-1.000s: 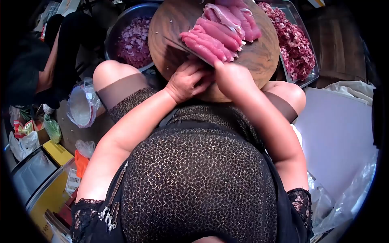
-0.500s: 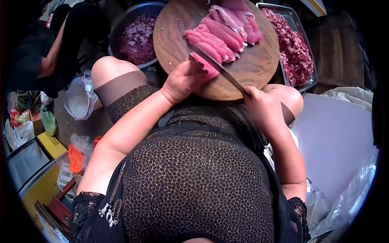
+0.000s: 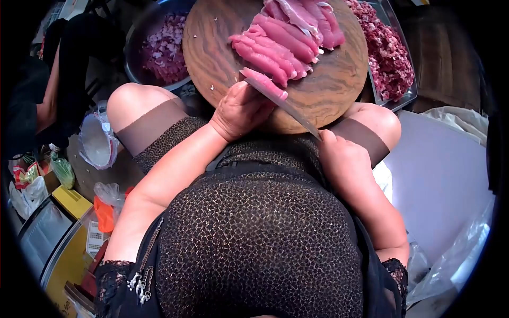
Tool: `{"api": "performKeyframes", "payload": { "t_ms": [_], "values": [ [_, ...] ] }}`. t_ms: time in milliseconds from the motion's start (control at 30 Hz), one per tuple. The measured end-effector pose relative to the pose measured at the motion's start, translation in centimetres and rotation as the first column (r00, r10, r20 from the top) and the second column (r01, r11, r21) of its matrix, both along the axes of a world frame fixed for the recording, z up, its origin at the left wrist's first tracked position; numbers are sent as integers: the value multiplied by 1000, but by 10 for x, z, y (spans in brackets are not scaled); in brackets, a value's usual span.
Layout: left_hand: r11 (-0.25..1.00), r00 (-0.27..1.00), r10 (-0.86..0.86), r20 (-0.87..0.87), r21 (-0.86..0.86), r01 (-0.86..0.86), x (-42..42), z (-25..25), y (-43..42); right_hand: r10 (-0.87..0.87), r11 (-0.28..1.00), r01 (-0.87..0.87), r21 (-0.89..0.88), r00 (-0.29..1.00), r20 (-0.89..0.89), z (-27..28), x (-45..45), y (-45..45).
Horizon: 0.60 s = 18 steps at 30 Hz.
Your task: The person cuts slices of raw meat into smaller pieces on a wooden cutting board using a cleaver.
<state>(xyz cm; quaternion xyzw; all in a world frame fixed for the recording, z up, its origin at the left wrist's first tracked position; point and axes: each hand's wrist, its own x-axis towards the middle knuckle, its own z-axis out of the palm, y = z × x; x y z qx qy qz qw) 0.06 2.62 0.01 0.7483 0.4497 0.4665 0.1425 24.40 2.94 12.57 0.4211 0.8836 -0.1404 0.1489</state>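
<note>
Already cut: meat slices [image 3: 271, 57] on the round board [image 3: 212, 58], one strip [image 3: 266, 83] against the knife [image 3: 292, 111]. Right hand [image 3: 344, 155] grips it; left hand [image 3: 237, 109] curled, hold unclear; any uncut remainder unseen.

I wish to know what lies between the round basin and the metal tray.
The round wooden board, with pink meat slices on it, as the head view shows.
</note>
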Motion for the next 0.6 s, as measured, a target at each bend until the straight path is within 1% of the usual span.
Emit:
{"api": "performKeyframes", "payload": {
  "t_ms": [100,167,200,267,400,467,500,533,567,600],
  "values": [
    [999,998,32,50,-12,-32,-2,-3,0,25,1000,-25,5,1000,9,-5,-4,7],
    [999,998,41,-41,-6,-42,-3,-7,0,22,998,-17,-65,997,71,-4,-10,15],
    [999,998,43,-41,-13,-44,-3,-8,0,25,997,-20,-71,997,71,-6,-11,19],
    [992,989,119,-89,51,-114,0,-8,-2,13,993,-10,-118,1000,24,-9,-12,26],
    [996,992,87,-92,6,-87,-2,-10,0,-13,988,12,-157,1000,-1,-21,-31,40],
    [998,995,52,-84,-21,-54,-2,-16,-3,-10,989,-6,-150,995,-102,-26,-54,52],
    [996,992,86,-95,-1,-86,0,-24,-6,24,989,-52,-139,980,-195,-31,-67,60],
    [997,994,72,-84,-26,-74,-1,-26,-7,70,991,-95,-99,971,-227,-46,-80,68],
    [997,995,64,-74,-38,-66,-1,-24,-6,121,992,-129,-15,960,-253,-51,-96,76],
    [997,996,65,-66,-48,-68,-3,-19,-7,152,986,-165,-27,951,-268,-58,-111,85]
  ]
}}
